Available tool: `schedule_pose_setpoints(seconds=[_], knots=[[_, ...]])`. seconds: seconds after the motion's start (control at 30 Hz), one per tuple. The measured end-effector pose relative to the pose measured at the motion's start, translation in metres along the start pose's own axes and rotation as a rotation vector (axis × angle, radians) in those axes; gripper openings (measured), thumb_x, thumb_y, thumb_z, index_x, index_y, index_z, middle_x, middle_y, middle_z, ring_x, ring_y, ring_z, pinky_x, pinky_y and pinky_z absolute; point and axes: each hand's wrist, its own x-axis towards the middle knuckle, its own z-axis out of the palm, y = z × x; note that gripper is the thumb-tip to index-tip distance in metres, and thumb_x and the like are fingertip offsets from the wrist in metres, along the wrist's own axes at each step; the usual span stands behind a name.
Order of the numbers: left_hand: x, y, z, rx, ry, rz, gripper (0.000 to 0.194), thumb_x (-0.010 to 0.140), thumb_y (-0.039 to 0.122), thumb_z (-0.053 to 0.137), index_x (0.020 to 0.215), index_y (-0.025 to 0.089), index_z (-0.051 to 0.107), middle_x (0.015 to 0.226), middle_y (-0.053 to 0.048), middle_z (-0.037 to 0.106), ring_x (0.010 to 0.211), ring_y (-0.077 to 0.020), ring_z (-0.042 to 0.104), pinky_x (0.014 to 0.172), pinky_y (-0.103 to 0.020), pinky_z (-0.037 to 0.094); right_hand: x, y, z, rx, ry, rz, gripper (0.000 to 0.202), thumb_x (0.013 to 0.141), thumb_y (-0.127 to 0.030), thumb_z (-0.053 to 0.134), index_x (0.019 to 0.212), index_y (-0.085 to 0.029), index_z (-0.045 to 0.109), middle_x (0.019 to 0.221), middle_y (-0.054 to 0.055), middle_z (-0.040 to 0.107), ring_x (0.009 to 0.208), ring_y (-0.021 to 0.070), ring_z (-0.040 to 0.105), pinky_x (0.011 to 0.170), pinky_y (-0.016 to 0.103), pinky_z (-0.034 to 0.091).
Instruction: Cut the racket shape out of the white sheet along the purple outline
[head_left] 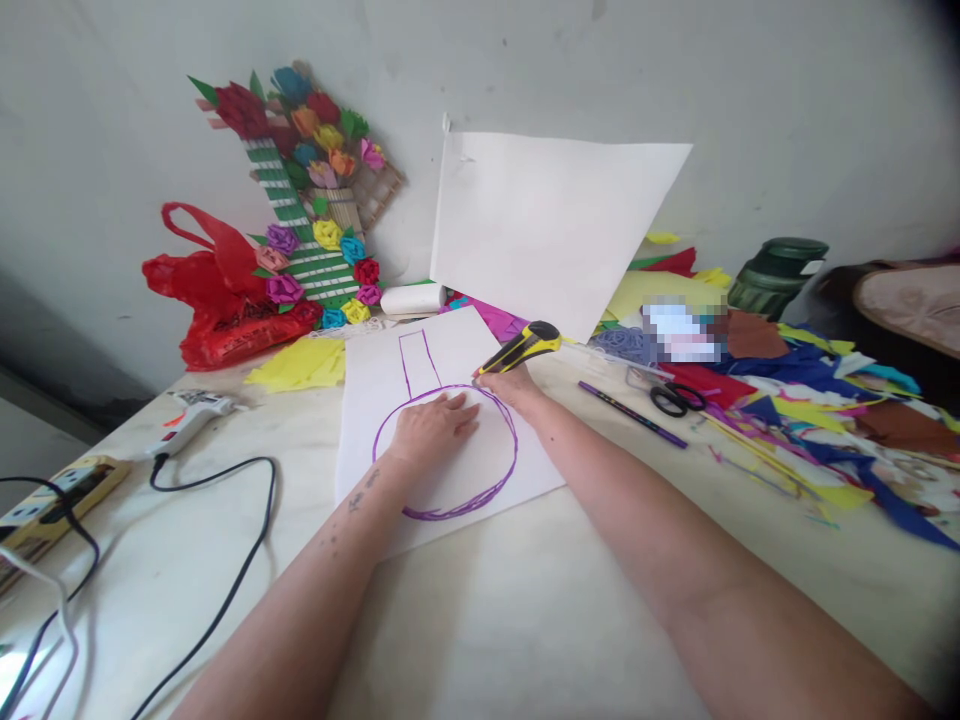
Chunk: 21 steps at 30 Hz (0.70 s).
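Observation:
A white board (367, 370) lies on the table with a purple circle and a narrow rectangle above it drawn on its face. My left hand (435, 425) rests on the board inside the circle, fingers stretched out and holding nothing. In my right hand (514, 388) is a black and yellow utility knife (525, 345), its body slanting up to the right. The knife's tip end meets the board near the circle's upper right line. Whether the blade is in the board I cannot tell.
A purple marker (632, 414) and black scissors (675, 399) lie to the right, beside piled coloured scraps (825, 400). At left are a glue gun (191, 422), its cord and a power strip (64, 500). Behind stand a paper-flower decoration (322, 270), a red bag (217, 290) and another white sheet (555, 220).

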Motion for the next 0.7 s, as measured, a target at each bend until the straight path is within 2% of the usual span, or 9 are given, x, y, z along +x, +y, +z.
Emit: schedule_pose_setpoints(seconds=[0.7], knots=[[0.0007, -0.0006, 0.0013, 0.017, -0.002, 0.013, 0.038, 0.089, 0.044, 0.027, 0.118, 0.039, 0.051, 0.129, 0.007, 0.048, 0.112, -0.0174, 0.049, 0.079, -0.031, 0.046, -0.0042, -0.0023, 0.0001, 0.023, 0.038, 0.015, 0.015, 0.054, -0.016, 0.058, 0.066, -0.017, 0.067, 0.072, 0.002, 0.067, 0.075, 0.0151, 0.061, 0.068, 0.024, 0.046]])
